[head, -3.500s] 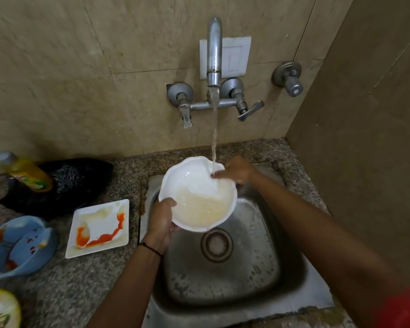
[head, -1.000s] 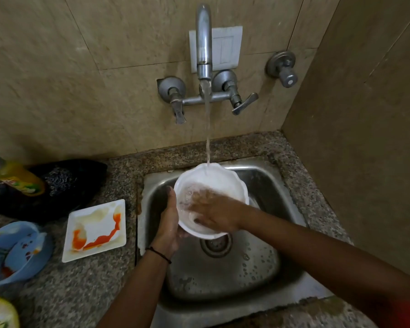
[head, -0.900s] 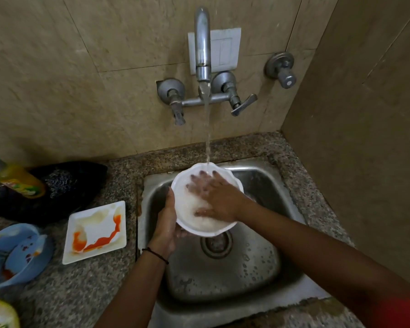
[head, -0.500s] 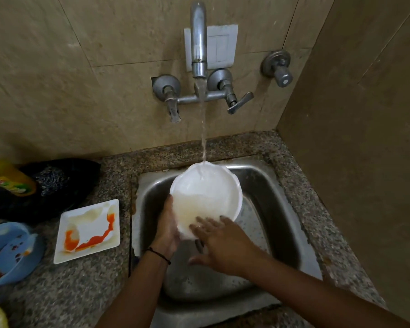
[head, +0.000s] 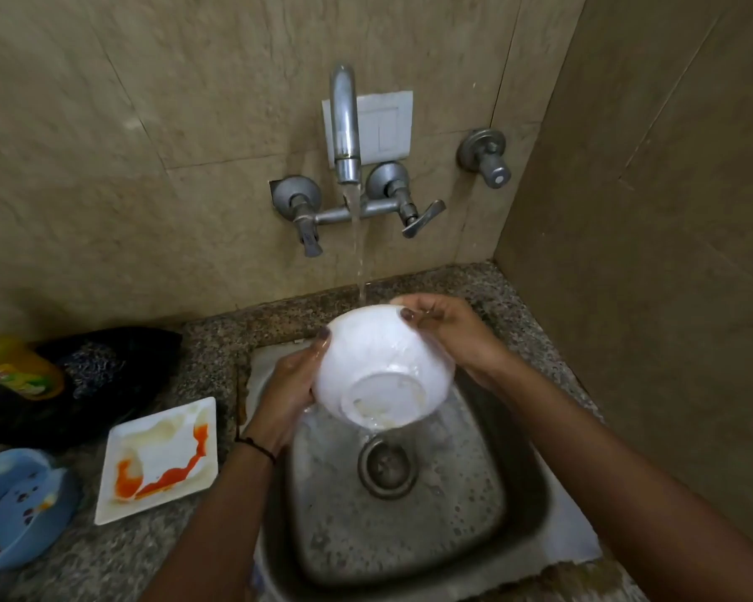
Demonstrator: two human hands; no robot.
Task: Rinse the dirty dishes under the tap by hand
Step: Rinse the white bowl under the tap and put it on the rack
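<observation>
The white bowl is held inverted over the sink, under the tap stream, gripped by the left hand and right hand. Remaining to be rinsed: the sauce-stained square plate and blue dishes on the counter.

1. A single head-worn wide-angle view looks forward and steeply down, close over the steel sink.
2. It faces the tiled back wall, with the tap upper centre.
3. The granite counter fills the left; a side wall bounds the right.
4. Both forearms enter from the bottom edge.
</observation>
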